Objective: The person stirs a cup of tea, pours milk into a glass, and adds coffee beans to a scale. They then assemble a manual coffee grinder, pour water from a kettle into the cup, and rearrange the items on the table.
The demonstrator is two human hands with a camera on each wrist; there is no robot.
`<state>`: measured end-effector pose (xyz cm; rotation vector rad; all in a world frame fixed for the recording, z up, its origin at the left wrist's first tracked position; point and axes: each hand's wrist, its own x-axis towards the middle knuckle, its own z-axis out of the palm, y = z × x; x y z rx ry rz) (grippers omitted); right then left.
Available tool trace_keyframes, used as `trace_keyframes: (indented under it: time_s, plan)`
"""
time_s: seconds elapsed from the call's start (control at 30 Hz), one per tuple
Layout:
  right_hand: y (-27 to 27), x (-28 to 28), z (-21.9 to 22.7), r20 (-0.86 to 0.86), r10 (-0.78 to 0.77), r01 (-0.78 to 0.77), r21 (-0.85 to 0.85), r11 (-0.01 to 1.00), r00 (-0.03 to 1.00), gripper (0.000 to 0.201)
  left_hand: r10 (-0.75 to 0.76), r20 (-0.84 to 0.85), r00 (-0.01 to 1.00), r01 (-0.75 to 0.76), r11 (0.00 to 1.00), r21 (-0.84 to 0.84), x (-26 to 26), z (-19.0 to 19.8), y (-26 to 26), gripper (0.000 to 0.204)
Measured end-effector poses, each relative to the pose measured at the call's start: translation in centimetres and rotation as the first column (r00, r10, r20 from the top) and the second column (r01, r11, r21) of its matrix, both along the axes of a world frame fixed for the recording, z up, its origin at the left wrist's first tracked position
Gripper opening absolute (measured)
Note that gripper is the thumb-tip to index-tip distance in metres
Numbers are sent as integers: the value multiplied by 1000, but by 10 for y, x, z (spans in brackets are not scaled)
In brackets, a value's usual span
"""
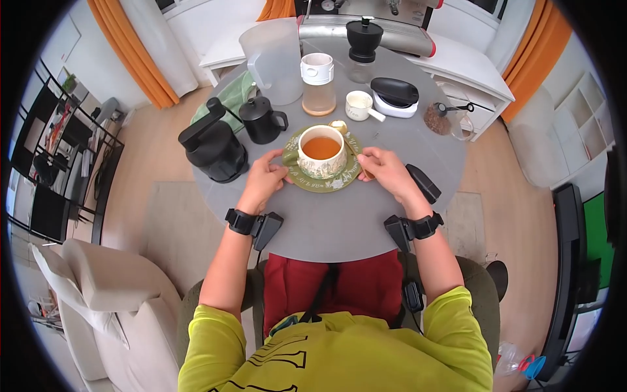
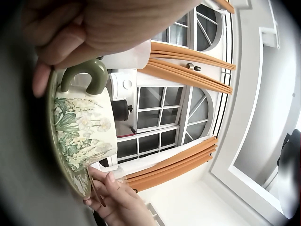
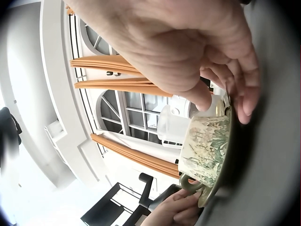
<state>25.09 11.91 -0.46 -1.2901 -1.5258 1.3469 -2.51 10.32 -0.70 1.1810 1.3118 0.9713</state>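
Observation:
A floral cup (image 1: pixel 320 166) with a green handle (image 2: pixel 99 77) holds amber liquid (image 1: pixel 321 148). It sits on a green saucer (image 1: pixel 318 185) with white lettering. My left hand (image 1: pixel 264 176) grips the saucer's left rim beside the cup handle. Across from it, my right hand (image 1: pixel 386 171) grips the right rim, its fingertips (image 3: pixel 247 106) at the edge. A thin brown stick, like a spoon handle (image 2: pixel 97 188), lies along the saucer by the right hand. Underneath the saucer, part of the fingers is hidden.
Behind the saucer stand a white-topped bottle (image 1: pixel 318 91), a small white cup (image 1: pixel 358 106) and a black-and-white device (image 1: pixel 394 98). A black pitcher (image 1: pixel 262 121) and a black appliance (image 1: pixel 214 147) are on the left. A glass vessel with brown contents (image 1: pixel 439 121) stands right.

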Motion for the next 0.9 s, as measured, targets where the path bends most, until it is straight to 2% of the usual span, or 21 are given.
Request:
trace_keyframes:
  time_s: [0.3, 0.43, 0.5, 0.57, 0.6, 0.67, 0.7, 0.77, 0.9]
  plan:
    - [4, 1, -3, -43, -19, 17, -31, 999, 999, 43, -36, 27, 999, 36, 999, -8, -5, -2, 4, 48]
    - [-7, 5, -6, -64, -36, 38, 29, 999, 997, 40, -22, 52, 998, 24, 1000, -20, -4, -5, -5, 48]
    - [-17, 6, -4, -60, -60, 64, 65, 996, 996, 37, 59, 94, 994, -59, 998, 1, -5, -5, -14, 47]
    - [-30, 10, 1, -14, -230, 228, 205, 952, 973, 29, 110, 134, 985, -111, 994, -2, -3, -5, -25, 40]
    - [-33, 14, 2, -13, -232, 230, 198, 953, 973, 29, 172, 225, 959, -181, 983, 19, -4, -9, -31, 36]
    - [-43, 27, 1, -178, -349, 384, 232, 894, 920, 20, 280, 373, 885, -319, 947, 46, 1, -15, -42, 21]
    - [-47, 34, 0, -172, -355, 388, 221, 895, 919, 20, 281, 371, 885, -315, 949, 33, 2, -19, -45, 21]
    - [-53, 49, -1, -177, -492, 523, 277, 806, 852, 16, 292, 395, 871, -361, 926, 111, 4, -28, -50, 18]
    - [-57, 73, 0, -112, -572, 575, 317, 754, 813, 13, 276, 375, 885, -354, 922, 156, 7, -30, -52, 20]
